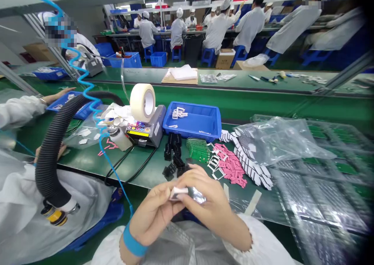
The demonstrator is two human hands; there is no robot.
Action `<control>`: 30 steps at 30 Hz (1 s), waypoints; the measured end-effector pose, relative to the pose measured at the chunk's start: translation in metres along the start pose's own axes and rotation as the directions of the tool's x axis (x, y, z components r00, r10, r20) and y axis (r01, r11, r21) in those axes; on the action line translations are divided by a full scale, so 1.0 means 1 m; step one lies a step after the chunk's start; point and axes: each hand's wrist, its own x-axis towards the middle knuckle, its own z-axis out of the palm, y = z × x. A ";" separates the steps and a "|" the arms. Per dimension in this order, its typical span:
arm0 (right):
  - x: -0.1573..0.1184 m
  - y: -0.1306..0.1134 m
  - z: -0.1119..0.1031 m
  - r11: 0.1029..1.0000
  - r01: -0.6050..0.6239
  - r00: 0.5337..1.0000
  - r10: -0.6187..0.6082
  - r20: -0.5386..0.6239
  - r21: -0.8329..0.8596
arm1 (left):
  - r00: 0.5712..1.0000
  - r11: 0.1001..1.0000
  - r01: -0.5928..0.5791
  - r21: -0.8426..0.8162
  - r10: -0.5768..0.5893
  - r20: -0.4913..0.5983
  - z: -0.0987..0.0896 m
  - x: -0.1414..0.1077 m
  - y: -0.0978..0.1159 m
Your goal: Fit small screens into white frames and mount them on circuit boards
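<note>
at bench edge (pixel 145 180), both hands (pixel 156 210) (pixel 212 195), fingers (pixel 163 196) tight on white piece (pixel 179 191) (bare bench leftward)

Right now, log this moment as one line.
left hand: holds white part | right hand: holds same part | ahead: blue tray, pink pieces

One left hand (pixel 156 208) and one right hand (pixel 209 193) share one white piece (pixel 179 191). The near table (pixel 90 163) carries one tape roll (pixel 138 101), one dispenser (pixel 147 130), one bottle (pixel 120 140) and two pale strips (pixel 253 203). The pink pieces (pixel 232 165) overlap beyond counting.
</note>
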 end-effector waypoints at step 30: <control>-0.004 0.037 -0.027 0.997 -0.004 0.972 0.023 -0.232 0.081 | 0.983 0.995 0.095 -0.031 -0.089 0.158 -0.016 0.016 -0.005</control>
